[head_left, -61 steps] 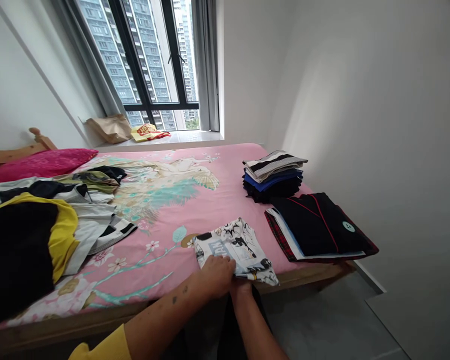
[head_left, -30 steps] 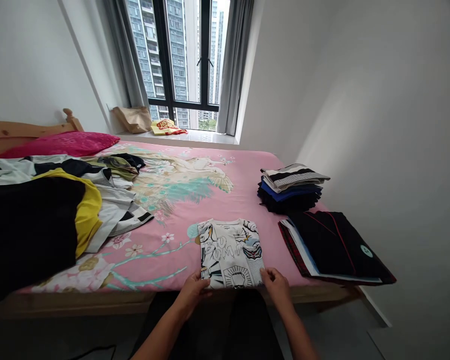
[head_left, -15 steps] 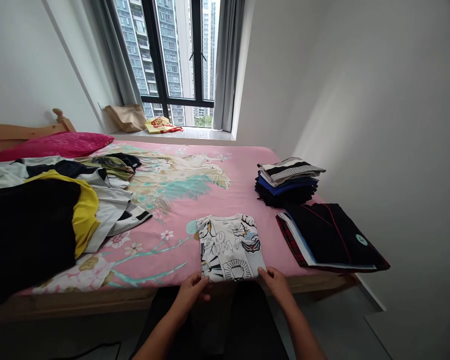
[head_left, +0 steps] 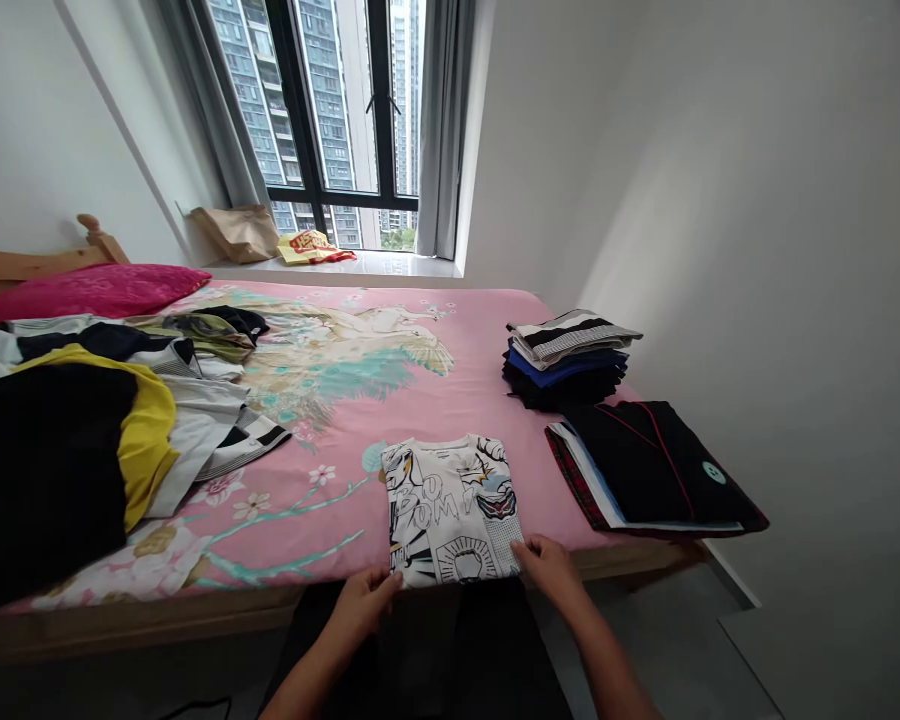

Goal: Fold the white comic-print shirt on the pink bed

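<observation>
A folded white T-shirt [head_left: 450, 515] with a black comic-style print lies at the front edge of the bed, its neckline pointing away from me. At its near left corner, my left hand [head_left: 364, 603] pinches the hem between thumb and fingers. My right hand [head_left: 547, 568] grips the opposite near corner the same way. The shirt's near edge reaches slightly over the bed's edge, above my knees.
The pink flowered bed sheet [head_left: 480, 340] spreads beneath. Loose clothes [head_left: 52, 440] heap up on the left, by a magenta pillow [head_left: 112, 287]. To the right are a stack of folded clothes [head_left: 570, 360] and a black folded garment pile [head_left: 652, 465]. A wall borders the right.
The shirt's near edge has come slightly towards me, and my left hand has closed on its corner. My right hand stays at the other corner. The view has shifted a little to the right.
</observation>
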Tool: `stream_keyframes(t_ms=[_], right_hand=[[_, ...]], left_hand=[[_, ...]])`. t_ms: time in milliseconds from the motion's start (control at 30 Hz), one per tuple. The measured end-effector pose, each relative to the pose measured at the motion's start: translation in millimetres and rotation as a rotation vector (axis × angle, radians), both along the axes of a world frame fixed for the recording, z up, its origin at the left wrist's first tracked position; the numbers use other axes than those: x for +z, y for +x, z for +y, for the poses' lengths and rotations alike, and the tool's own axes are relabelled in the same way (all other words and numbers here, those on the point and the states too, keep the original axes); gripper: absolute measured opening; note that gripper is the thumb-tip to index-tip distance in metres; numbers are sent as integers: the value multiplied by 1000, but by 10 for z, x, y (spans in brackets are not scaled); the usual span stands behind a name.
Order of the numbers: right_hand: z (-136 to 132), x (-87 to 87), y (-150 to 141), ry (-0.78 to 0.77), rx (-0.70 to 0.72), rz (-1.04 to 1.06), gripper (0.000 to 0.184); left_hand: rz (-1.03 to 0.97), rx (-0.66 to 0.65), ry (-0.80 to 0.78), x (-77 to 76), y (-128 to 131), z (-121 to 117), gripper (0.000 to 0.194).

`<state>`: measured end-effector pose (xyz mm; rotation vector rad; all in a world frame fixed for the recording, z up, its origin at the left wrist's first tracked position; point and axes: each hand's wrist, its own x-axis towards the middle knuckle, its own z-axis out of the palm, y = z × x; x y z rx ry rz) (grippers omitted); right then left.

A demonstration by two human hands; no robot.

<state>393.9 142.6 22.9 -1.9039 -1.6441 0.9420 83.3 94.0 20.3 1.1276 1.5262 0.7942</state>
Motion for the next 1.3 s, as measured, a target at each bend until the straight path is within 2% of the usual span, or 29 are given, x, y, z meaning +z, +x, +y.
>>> stream_keyframes(t_ms=[133,233,300,367,400,467,567,633,767,900,1067,1133,1200,1300], right_hand=[[341,202,-59,-44,23,-148,37],[570,311,-122,-39,11,-245,31],[659,364,-197,83,-66,-309,23],[692,397,-314,296,-129,-325,26],[692,402,-386,396,-107,-304,28],[687,379,-533,499,65,-238,30],[747,269,-672,398,342,-244,40],[870,186,-676,274,377,-321,53],[1214,112,-583,132,290,-409,66],[1411,105,-544,148,201,-423,60],[1467,20,-545,201,181,-397,57],[1500,1,-513,216,133,-278,57],[1508,-3,-445,262,-1,-49,60],[1359,-32,-278,279,-165,212,64]], left_hand=[[341,105,351,308,48,212,30],[470,21,631,419,167,410,22],[503,-72,753,399,257,545,24],[554,-135,804,335,337,671,28],[584,-166,809,299,369,728,30],[653,-243,785,241,415,831,35],[793,-333,642,208,419,969,42],[887,-310,494,211,377,1062,51],[977,-179,290,231,265,1250,65],[982,-27,209,251,217,1405,68],[969,-128,254,248,186,1538,66],[959,-97,236,258,170,1565,70],[936,-14,244,273,142,1536,71],[843,71,317,253,73,1309,65]])
